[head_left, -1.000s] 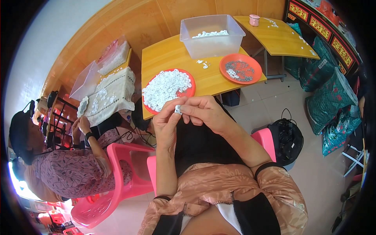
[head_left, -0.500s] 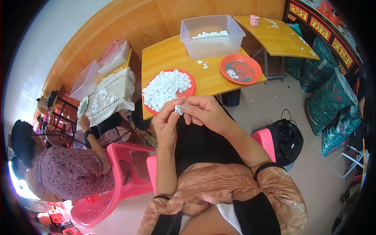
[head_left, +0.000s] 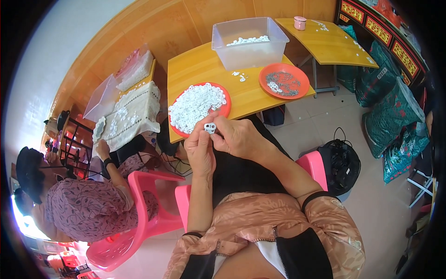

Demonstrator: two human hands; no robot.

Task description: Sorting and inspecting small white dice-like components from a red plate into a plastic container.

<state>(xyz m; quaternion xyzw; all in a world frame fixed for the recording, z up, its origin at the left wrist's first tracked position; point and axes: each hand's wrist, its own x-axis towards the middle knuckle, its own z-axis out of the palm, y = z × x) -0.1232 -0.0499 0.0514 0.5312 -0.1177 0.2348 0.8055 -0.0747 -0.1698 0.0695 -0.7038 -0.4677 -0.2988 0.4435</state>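
Note:
A small white plastic piece with two dark holes (head_left: pixel 210 128) is pinched between my hands, above my lap at the table's near edge. My left hand (head_left: pixel 199 146) grips it from the left, thumb and fingers closed. The fingertips of my right hand (head_left: pixel 237 137) are closed on its right side; whether they also hold some small part is hidden. Just beyond my hands, a heap of similar white pieces (head_left: pixel 195 106) fills a red plate (head_left: pixel 225 110). Farther right, an orange plate (head_left: pixel 304 76) carries small grey metal parts (head_left: pixel 290 83) and a few white pieces.
A clear plastic bin (head_left: pixel 251 53) with white pieces stands on the yellow table (head_left: pixel 190 63). On the left a person (head_left: pixel 88 204) sits in a pink chair (head_left: pixel 139 218) by a cloth-covered table (head_left: pixel 151 100). Green sacks (head_left: pixel 392 116) and a black bag (head_left: pixel 341 167) stand at right.
The white piece has been turned so its two holes show more plainly. My right hand has shifted slightly left and down, its fingers more curled. The other person's hand has moved down slightly.

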